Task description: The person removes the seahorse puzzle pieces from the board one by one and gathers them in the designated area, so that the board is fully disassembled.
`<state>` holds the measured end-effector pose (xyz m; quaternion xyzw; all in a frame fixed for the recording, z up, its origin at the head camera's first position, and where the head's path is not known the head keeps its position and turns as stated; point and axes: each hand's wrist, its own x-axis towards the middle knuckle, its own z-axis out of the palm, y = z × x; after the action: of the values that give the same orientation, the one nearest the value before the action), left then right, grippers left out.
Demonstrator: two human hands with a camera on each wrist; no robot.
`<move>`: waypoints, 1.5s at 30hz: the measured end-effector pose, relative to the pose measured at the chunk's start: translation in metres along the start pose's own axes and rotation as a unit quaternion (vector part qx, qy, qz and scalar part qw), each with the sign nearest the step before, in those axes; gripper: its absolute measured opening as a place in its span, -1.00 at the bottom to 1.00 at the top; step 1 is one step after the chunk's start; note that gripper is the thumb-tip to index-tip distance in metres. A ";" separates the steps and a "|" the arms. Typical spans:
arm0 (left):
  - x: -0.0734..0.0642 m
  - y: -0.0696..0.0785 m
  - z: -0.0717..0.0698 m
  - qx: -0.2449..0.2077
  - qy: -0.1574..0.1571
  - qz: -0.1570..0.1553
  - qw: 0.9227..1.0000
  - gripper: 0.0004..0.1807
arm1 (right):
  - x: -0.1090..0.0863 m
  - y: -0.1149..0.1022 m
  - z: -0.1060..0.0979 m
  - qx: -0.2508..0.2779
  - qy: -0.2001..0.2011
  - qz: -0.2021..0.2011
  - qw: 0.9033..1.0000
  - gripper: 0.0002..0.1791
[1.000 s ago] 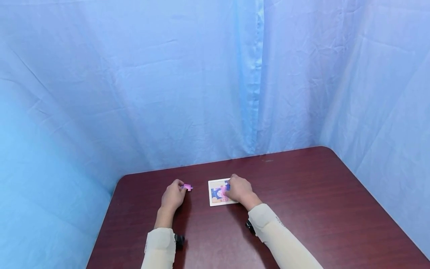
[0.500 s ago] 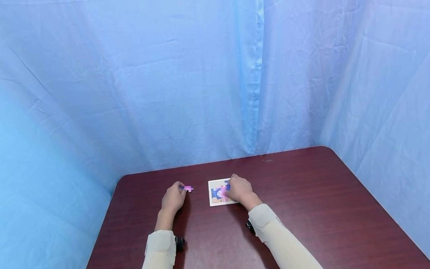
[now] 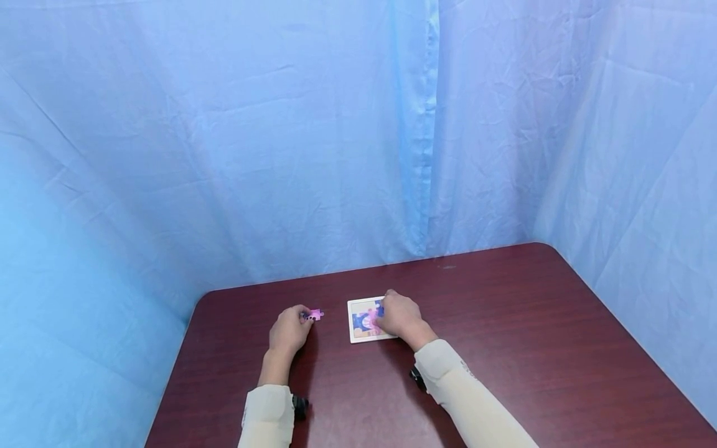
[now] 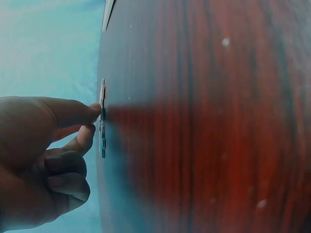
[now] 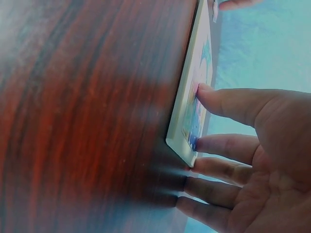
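Observation:
My left hand (image 3: 290, 330) is left of the puzzle, with thumb and index finger closed in on a pink jigsaw piece (image 3: 315, 315). From the left wrist view, the thumb tip meets the thin edge of the jigsaw piece (image 4: 102, 94), low over the tabletop; the other fingers curl in. A white-framed jigsaw puzzle (image 3: 366, 322) with blue, pink and cream areas lies flat to the right. My right hand (image 3: 400, 316) rests over its right side, hiding that part. In the right wrist view, thumb and index tip touch the picture, the middle finger is at the frame corner.
The dark red wooden table (image 3: 504, 348) extends in front and to both sides. Blue curtains (image 3: 313, 155) hang behind it and along the sides. Dark wrist cameras sit under both light sleeves (image 3: 269, 407).
The left hand has shifted slightly down, and the pink piece has turned and slid a little right. The right hand and framed puzzle have stayed in place.

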<state>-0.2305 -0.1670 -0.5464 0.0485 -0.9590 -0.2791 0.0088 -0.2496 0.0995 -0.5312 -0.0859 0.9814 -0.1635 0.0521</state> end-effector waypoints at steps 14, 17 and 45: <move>-0.001 0.004 0.002 0.010 0.009 0.010 1.000 -0.78 | -0.003 0.002 -0.004 0.018 -0.016 -0.008 1.000 -0.64; -0.001 0.005 0.002 0.007 0.006 0.008 1.000 -0.77 | -0.003 0.003 -0.005 0.024 -0.022 -0.011 0.999 -0.61; -0.012 0.051 0.016 -0.005 0.001 0.072 0.997 -0.81 | -0.003 0.015 0.000 0.018 -0.032 -0.045 0.998 -0.14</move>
<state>-0.2242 -0.1147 -0.5326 -0.0210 -0.9586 -0.2823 0.0300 -0.2493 0.1139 -0.5357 -0.1342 0.9713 -0.1808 0.0772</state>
